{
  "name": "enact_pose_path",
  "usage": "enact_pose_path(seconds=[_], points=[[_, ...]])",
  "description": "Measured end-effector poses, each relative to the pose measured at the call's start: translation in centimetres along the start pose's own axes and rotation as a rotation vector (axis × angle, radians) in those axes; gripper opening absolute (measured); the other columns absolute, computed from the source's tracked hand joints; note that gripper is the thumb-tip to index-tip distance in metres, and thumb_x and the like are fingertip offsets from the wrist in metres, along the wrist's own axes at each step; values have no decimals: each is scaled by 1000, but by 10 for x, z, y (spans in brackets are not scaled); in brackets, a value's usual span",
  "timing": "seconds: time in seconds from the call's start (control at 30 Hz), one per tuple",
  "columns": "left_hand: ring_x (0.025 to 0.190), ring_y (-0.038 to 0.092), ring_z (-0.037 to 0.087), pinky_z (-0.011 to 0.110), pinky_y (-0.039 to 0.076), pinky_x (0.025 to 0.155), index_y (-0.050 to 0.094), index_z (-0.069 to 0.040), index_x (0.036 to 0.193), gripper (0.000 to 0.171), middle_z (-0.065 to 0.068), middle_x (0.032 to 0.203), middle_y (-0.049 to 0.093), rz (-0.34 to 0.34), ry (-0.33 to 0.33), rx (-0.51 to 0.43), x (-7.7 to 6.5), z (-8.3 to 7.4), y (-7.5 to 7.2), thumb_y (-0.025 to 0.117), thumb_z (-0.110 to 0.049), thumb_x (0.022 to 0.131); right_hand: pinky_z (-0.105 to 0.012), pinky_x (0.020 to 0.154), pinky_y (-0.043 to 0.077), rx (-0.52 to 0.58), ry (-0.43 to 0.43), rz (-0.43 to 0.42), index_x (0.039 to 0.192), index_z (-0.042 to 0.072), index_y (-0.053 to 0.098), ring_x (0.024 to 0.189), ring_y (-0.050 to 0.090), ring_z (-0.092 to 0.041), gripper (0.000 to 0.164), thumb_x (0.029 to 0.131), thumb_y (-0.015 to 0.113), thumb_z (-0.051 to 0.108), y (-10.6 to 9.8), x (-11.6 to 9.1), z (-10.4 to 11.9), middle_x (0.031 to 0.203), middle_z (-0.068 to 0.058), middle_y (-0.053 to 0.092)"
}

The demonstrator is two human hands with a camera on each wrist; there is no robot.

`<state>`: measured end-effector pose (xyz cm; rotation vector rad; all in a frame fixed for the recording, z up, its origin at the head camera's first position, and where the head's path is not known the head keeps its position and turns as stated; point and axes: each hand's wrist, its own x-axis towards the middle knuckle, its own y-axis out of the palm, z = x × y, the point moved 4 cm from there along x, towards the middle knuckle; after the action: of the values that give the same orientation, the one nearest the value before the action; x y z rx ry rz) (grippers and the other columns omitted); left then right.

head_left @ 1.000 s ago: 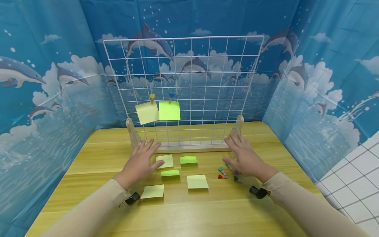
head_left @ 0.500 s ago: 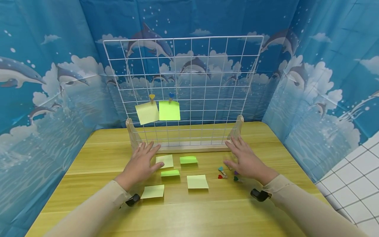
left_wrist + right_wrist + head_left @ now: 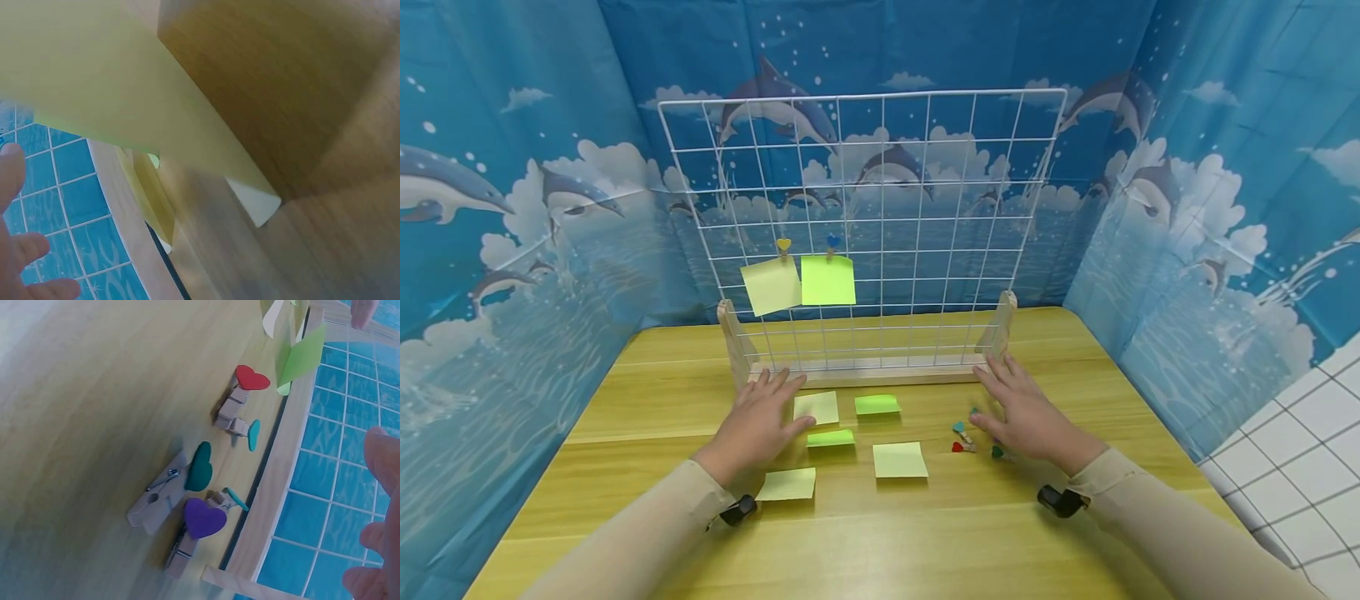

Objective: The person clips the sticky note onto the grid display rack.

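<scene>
My left hand [image 3: 752, 429] is open and holds nothing, fingers spread, left of a pale yellow sticky note [image 3: 816, 407]. My right hand [image 3: 1030, 417], also open, hovers over small wooden clothespins with heart tops, hiding some in the head view. The right wrist view shows a red-heart clothespin [image 3: 252, 378], a dark green one [image 3: 200, 467], a purple one [image 3: 205, 519] and teal ones. Between the hands lie a green note [image 3: 877, 405] and several others. On the white wire grid [image 3: 883, 183] hang a pale yellow note [image 3: 772, 286] and a green note [image 3: 828, 281], each under a heart clothespin.
The grid stands upright in a wooden base [image 3: 887, 372] across the back of the wooden table [image 3: 880, 542]. A blue dolphin curtain [image 3: 1000, 42] surrounds the back and sides. White tiles [image 3: 1315, 442] show at the lower right.
Both hands have drawn back slightly toward the person, away from the grid base. Notes and clothespins stay where they were.
</scene>
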<state>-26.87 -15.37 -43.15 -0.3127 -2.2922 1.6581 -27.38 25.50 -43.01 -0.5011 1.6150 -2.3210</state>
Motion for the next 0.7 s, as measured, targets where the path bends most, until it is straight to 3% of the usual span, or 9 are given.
enact_pose_path(seconds=[0.4,0.7], points=[[158,22,53,67,12,128,36,-18,166,74,21,171,31,51,-30,-26,1,5,9,58,-54,105,-77,120,22,0,5,12,165,4,31,157,12,-60,81,103,68,43,5,-5,-7,172,-30,19],[157,27,50,73,16,125,36,-14,165,73,17,168,39,95,-59,-39,1,10,13,59,-51,106,-76,118,28,4,15,20,164,4,36,154,20,-62,75,105,67,38,9,-7,-15,169,-32,25]])
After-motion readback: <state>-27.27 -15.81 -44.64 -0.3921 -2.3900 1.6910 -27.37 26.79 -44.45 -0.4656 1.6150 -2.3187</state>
